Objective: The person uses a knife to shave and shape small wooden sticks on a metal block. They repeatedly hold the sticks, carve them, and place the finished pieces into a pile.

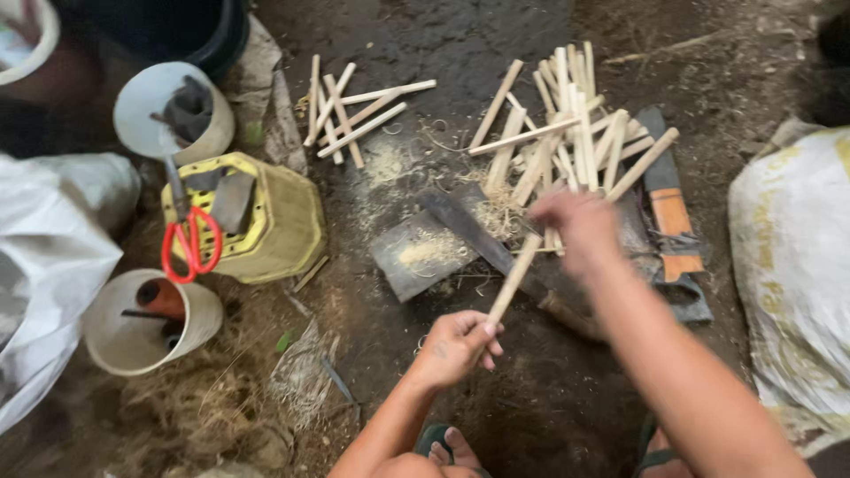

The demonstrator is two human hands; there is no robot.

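Left hand (453, 347), low in the centre of the frame, closed around the lower end of a pale bamboo stick (514, 278); fingers curled tight, stick slanting up and to the right from the fist. Right hand (580, 227), just right of centre, blurred, reaching over the upper end of that stick and into the lower edge of the large stick pile (567, 133); fingers bent downward, but too smeared to tell whether anything is pinched between them, or whether the stick tip is touched.

Directly under both hands, a long dark blade (482, 239) lying diagonally on the ground, wooden handle toward lower right, resting across a dark flat slab (416, 252) dusted with pale shavings. Right of the right hand, a second cleaver with an orange-brown handle (670, 212), lying lengthwise beside the pile.

Further up and left, a smaller scatter of cut sticks (350, 111), well apart from the large pile. Left of centre, an overturned yellow basket (266, 217) with red-handled scissors (189, 245) on top. Above it, a white cylindrical container (150, 97) holding dark tools; below it, another white container (119, 341) lying tilted, with an orange-brown thing inside. White sacks at the far left (53, 257) and far right (784, 257) edges. Bare toes in sandals at the bottom edge, on dark earth littered with fibres.
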